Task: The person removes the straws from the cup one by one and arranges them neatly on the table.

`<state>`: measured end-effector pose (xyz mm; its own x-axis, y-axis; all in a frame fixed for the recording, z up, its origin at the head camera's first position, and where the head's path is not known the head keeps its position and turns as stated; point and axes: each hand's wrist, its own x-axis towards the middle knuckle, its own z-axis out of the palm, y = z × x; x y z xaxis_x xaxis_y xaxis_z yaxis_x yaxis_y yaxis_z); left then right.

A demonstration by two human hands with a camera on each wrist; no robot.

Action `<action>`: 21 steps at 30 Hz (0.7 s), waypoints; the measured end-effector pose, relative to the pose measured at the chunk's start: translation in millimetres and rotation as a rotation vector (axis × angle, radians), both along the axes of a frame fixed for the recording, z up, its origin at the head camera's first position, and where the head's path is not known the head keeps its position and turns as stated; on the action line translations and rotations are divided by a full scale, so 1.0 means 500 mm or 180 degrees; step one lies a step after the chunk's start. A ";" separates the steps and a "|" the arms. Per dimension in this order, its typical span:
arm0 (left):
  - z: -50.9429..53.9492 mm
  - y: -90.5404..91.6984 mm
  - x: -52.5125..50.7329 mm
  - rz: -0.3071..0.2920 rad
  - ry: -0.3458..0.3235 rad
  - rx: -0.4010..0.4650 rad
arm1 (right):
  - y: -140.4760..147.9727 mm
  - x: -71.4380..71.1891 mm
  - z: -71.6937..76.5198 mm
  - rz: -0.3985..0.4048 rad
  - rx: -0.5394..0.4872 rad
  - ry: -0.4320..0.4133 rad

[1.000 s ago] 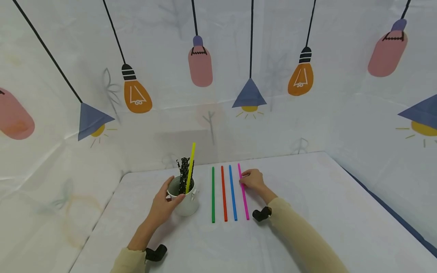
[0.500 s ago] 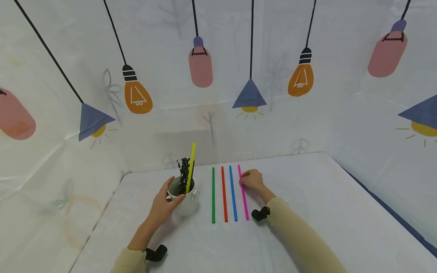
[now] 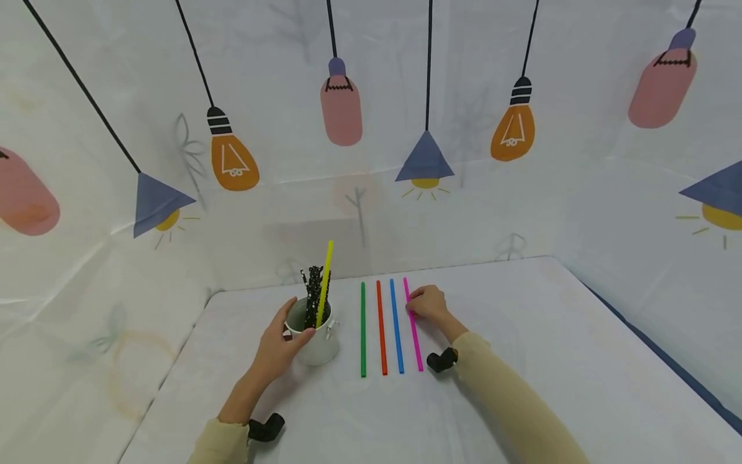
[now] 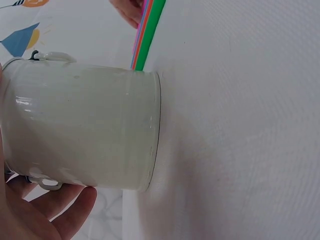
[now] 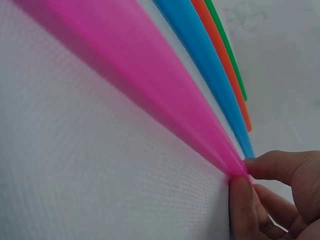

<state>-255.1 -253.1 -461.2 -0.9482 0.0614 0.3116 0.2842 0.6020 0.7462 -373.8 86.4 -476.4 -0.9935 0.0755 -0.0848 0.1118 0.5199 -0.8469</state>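
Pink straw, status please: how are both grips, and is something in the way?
Left grip around pail. Right grip pinching pink straw near far end. Blue straw, red straw, green straw between pink straw and pail, all apart.

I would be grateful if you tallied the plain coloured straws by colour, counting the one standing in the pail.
Green straw: 1
Red straw: 1
Blue straw: 1
Pink straw: 1
Yellow straw, in the pail: 1
Total: 5

The black patterned straws overlap too much to count.
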 end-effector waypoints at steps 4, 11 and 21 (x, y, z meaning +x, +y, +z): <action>-0.001 -0.001 -0.002 0.0021 0.0004 -0.0026 | -0.001 0.000 0.000 0.0029 -0.0027 -0.0050; 0.001 0.000 -0.003 0.0006 0.0051 -0.0045 | -0.001 0.000 0.001 0.0036 -0.0045 -0.0088; 0.001 0.000 -0.001 0.0010 0.0009 -0.0056 | 0.003 0.002 0.000 0.0039 -0.0050 -0.0064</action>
<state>-255.6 -253.0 -460.7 -0.9476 0.0638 0.3131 0.2842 0.6159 0.7348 -372.6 87.9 -476.3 -0.9925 0.0618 -0.1059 0.1226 0.5079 -0.8527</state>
